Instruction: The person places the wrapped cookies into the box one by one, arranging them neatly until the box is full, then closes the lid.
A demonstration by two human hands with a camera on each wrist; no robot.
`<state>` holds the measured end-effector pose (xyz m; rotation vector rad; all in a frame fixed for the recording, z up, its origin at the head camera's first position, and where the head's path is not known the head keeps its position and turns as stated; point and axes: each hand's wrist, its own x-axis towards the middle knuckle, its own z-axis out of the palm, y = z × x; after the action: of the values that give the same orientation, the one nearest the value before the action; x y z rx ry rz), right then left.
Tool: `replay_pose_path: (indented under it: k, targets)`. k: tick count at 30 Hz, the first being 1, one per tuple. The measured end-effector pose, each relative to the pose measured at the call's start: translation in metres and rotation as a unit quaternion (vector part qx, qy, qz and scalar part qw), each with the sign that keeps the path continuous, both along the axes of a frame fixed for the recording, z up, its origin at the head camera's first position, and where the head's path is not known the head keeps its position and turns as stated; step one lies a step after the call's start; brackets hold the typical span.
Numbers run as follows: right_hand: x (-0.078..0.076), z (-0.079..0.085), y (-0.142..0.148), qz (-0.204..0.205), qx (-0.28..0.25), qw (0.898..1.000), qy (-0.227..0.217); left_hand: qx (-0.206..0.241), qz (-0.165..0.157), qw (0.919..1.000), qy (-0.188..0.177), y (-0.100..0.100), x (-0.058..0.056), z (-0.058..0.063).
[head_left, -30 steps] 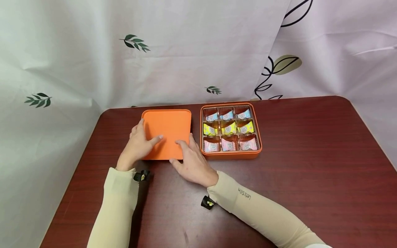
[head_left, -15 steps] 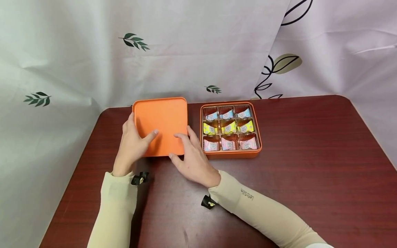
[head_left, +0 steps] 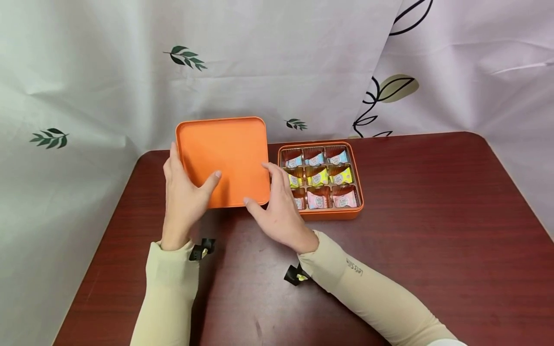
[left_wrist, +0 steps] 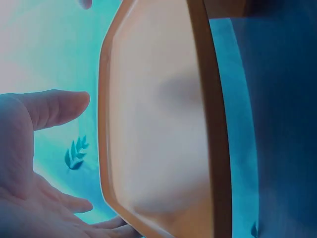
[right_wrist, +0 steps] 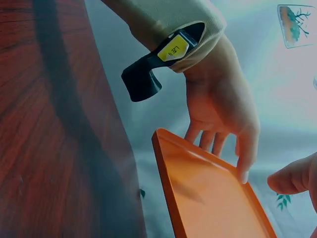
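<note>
Raised off the table at its back left is a square orange lid (head_left: 235, 154), its shallow rimmed side turned toward the head camera. My left hand (head_left: 182, 204) holds its left edge with the fingers; the left thumb stands apart over the face. At the opposite edge my right hand (head_left: 283, 214) holds it, the right thumb near the lower rim. Parts of the fingers are hidden behind the lid. Right of it an orange box (head_left: 333, 215) sits on the table, with rows of wrapped candies (head_left: 318, 177) in blue, yellow and pink. My right hand partly covers the box's left side.
A dark red wooden table (head_left: 411, 226) lies under the box and the lid. Just behind its far edge hangs a pale cloth (head_left: 242, 62) with a leaf print, close to the lid's upper edge.
The lid has risen from the table between both hands and tipped up, its inner side facing me more. Both hands have moved up with it. The box has stayed in place.
</note>
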<state>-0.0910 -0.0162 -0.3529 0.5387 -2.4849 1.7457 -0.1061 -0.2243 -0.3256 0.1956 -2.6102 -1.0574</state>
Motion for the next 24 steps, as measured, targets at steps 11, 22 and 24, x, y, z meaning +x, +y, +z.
replay_pose_path:
  k: [11, 22, 24]
  targets:
    - [-0.009, 0.011, 0.017, -0.022, -0.041, 0.999, 0.018, 0.022, 0.015, 0.9974, 0.067, 0.023, -0.001, 0.012]
    - [-0.015, 0.024, 0.033, -0.066, -0.023, 0.998, 0.01, 0.074, 0.018, 0.9897, 0.122, 0.054, -0.007, 0.013]
    - [-0.017, 0.025, 0.037, -0.071, -0.018, 0.997, 0.01, 0.083, 0.017, 0.987, 0.136, 0.059, -0.008, 0.012]
